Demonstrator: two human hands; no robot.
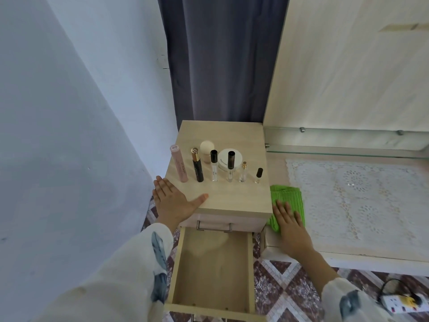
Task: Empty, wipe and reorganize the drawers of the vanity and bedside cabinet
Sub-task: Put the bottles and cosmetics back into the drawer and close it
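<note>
The left hand is laid flat, fingers apart, on the tabletop — the right hand is pressed flat on the green cloth, the open drawer seen between them.

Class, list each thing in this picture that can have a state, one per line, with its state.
Lower wooden drawer: pulled open, empty.
Upper drawer with metal handle: closed.
Green ribbed cloth: folded, under the right hand.
Left hand: flat, open on the cabinet top.
Tall pink tube: upright, capped.
</note>
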